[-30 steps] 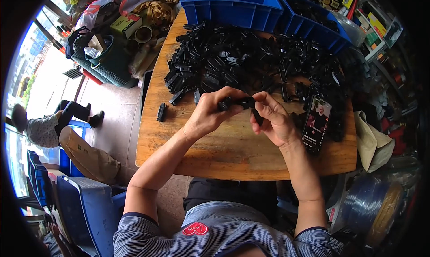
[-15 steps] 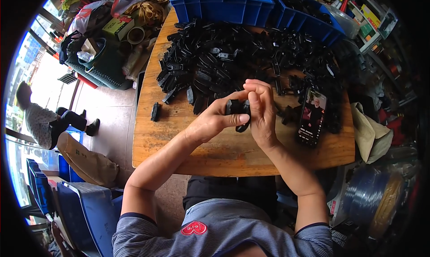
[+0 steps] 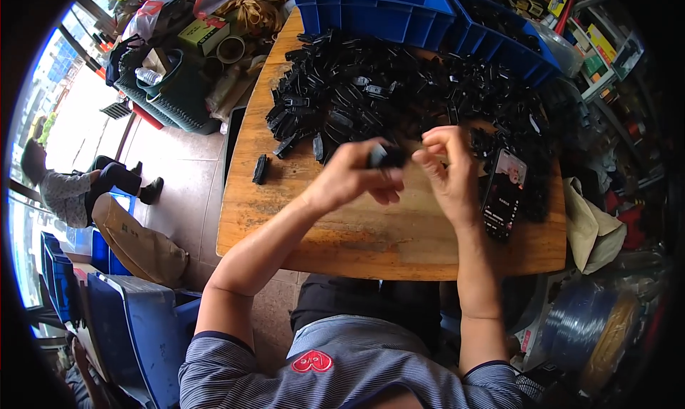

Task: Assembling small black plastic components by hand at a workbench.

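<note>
My left hand (image 3: 357, 175) is closed around a small black plastic part (image 3: 386, 156), smeared by motion, above the near half of the wooden table. To its right, my right hand (image 3: 454, 177) is raised with curved fingers; a small gap shows between thumb and fingertips, and I see nothing held there. The two hands are apart. Beyond them spreads a large heap of similar black plastic parts (image 3: 342, 99). One single black part (image 3: 261, 169) lies away from the heap, left of my left hand.
A phone (image 3: 505, 195) with a lit screen stands at the table's right side. Blue crates (image 3: 374, 18) sit at the table's far edge, one with black parts inside. The wooden table (image 3: 285, 227) has a curved near edge. A seated person (image 3: 68, 191) is at the far left.
My hands have parted: the right one has moved right, off the black part, while the left still holds it. The view has shifted slightly, and the phone's picture differs.
</note>
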Tool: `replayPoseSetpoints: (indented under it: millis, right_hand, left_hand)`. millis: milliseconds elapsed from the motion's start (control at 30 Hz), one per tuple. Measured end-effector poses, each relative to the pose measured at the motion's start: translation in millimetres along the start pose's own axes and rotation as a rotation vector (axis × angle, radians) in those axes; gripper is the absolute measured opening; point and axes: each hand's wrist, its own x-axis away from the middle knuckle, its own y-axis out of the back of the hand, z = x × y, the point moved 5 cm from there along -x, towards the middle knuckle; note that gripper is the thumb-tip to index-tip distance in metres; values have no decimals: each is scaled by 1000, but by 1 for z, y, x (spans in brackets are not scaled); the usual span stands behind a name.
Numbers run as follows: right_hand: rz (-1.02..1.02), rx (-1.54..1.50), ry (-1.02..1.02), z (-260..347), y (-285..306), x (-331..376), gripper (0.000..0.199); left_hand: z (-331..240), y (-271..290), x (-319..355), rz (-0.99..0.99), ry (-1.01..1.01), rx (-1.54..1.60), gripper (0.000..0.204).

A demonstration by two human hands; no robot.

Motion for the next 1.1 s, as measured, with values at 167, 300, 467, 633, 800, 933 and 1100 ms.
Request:
replayPoseSetpoints:
  millis: [167,300,467,633,800,933,1100]
  right_hand:
    - [286,569,-191,-40,33,14,19]
    - [374,465,-104,-43,21,18,14]
    - [223,-279,-561,-35,6,15,14]
    - [229,-79,-408,-24,-31,15,21]
    - [161,281,12,-21,-46,11,25]
    - [60,197,-33,-13,-26,13,22]
    - [-77,344,148,11,-19,12,25]
  left_hand:
    - [-21,46,-10,-184,-205,133,24]
    - [-20,36,-10,-244,-332,-673,25]
    - [-15,26,-8,-416,-407,-1262,24]
    - [-22,34,-2,-451,-8,-612,24]
    - [-4,48,-13,-340,-121,38,11]
    - [6,52,-10,-439,-125,115,10]
    - [19,7,-10,-327,-7,343,15]
